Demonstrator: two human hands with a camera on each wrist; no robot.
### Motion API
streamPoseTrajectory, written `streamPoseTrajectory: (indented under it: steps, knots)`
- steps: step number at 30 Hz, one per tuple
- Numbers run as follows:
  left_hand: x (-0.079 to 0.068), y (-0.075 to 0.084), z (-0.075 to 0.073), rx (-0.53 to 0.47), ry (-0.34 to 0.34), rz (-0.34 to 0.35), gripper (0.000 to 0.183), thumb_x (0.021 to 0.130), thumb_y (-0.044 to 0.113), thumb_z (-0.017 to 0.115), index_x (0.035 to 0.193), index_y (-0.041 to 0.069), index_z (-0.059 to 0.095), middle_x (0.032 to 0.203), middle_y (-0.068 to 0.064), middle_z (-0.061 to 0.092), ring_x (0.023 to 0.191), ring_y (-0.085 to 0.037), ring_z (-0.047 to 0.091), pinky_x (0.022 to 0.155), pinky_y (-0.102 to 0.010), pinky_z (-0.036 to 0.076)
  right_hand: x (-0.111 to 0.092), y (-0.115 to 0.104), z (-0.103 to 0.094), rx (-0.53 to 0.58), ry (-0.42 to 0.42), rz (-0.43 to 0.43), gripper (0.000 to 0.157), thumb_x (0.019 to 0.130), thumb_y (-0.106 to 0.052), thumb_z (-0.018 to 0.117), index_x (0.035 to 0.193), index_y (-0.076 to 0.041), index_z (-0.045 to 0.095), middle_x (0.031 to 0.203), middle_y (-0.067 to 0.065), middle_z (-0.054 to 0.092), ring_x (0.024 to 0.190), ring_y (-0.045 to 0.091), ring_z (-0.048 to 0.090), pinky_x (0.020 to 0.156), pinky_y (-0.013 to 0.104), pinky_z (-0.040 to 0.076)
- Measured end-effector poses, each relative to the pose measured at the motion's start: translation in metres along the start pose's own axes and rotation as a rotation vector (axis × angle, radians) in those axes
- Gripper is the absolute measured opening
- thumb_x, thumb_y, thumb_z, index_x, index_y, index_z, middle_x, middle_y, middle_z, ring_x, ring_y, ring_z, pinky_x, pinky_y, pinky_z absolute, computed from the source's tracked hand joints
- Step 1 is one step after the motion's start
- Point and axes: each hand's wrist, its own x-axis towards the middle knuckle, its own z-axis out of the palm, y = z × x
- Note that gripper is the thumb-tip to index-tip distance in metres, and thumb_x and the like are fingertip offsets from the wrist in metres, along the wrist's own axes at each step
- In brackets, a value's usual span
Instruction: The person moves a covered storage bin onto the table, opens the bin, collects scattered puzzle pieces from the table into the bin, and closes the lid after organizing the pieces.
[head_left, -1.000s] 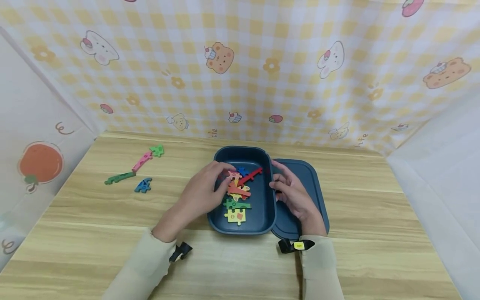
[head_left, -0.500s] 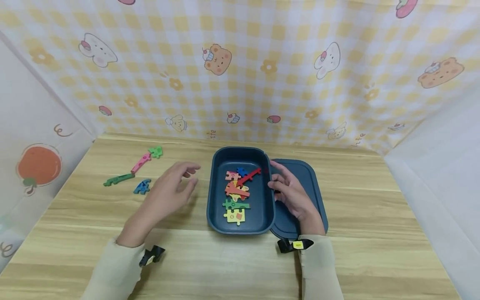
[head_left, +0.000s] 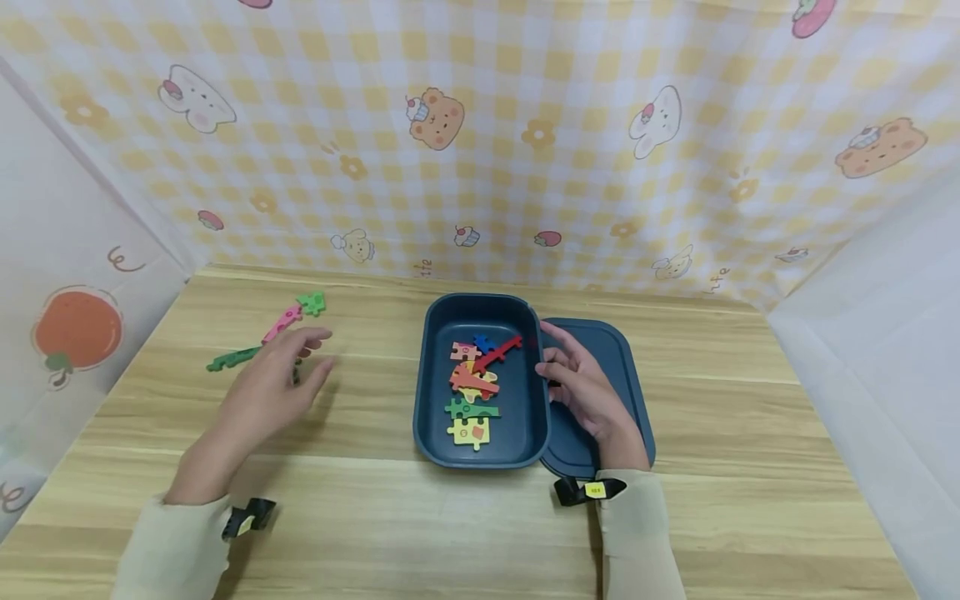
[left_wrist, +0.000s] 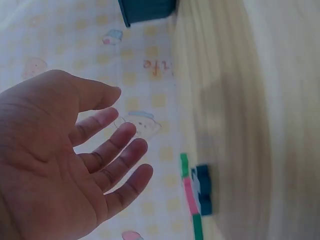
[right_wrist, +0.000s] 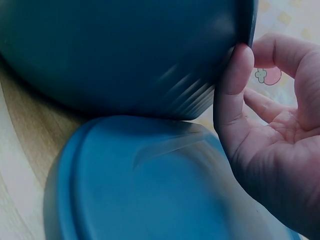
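Note:
My left hand (head_left: 266,387) hovers over the left part of the table with its fingers loosely bent, holding nothing. It partly covers the pink puzzle piece (head_left: 285,319) and the green piece (head_left: 232,358), and nearly hides a blue piece (left_wrist: 203,190). A light green piece (head_left: 312,303) lies just beyond. At the centre stands a dark blue box (head_left: 521,425) with several colourful puzzle pieces inside, among them a red one (head_left: 498,356) and a yellow one (head_left: 471,432). My right hand (head_left: 588,392) touches the outside of its right wall, thumb (right_wrist: 237,67) just under the rim.
The box's dark blue lid (head_left: 611,358) lies flat on the wooden table (head_left: 735,467) to the right, partly under my right hand. A yellow checked curtain (head_left: 495,167) hangs behind the table, and white cloth (head_left: 97,208) lines the left side.
My left hand has left the box and moved leftward to the puzzle pieces lying on the table. My right hand has stayed at the box's right wall.

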Motion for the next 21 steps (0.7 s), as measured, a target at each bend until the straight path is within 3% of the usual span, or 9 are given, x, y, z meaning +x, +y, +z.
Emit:
streamPoseTrajectory:
  steps: [9,16,21]
  knots:
    - [-0.003,-0.022,-0.002,0.083,-0.068,-0.100,0.051,0.103,0.022,0.068,0.146,-0.002,0.054,0.134,-0.033,0.063,0.125,-0.054,0.058,0.098,-0.073,0.048,-0.001,0.001,-0.001,0.010,0.003,0.001,0.071,0.102,-0.002,0.060,0.166,-0.019,0.033,0.099,-0.006,0.063,0.076,0.005,0.062,0.058,0.019,0.055]
    - [-0.007,-0.035,-0.005,0.124,-0.177,-0.178,0.063,0.102,0.027,0.071,0.149,-0.007,0.049,0.147,-0.043,0.049,0.135,-0.063,0.044,0.108,-0.079,0.039,-0.002,0.001,0.000,-0.003,0.012,0.009,0.070,0.103,-0.002,0.060,0.165,-0.019,0.034,0.097,-0.008,0.061,0.074,0.005,0.061,0.058,0.019,0.054]
    - [-0.008,-0.041,-0.008,0.134,-0.225,-0.241,0.065,0.103,0.032,0.069,0.148,-0.011,0.049,0.147,-0.045,0.045,0.133,-0.064,0.046,0.107,-0.078,0.040,-0.001,0.000,0.000,-0.005,0.016,0.006,0.070,0.102,-0.002,0.061,0.165,-0.019,0.035,0.097,-0.007,0.062,0.075,0.006,0.062,0.059,0.020,0.054]
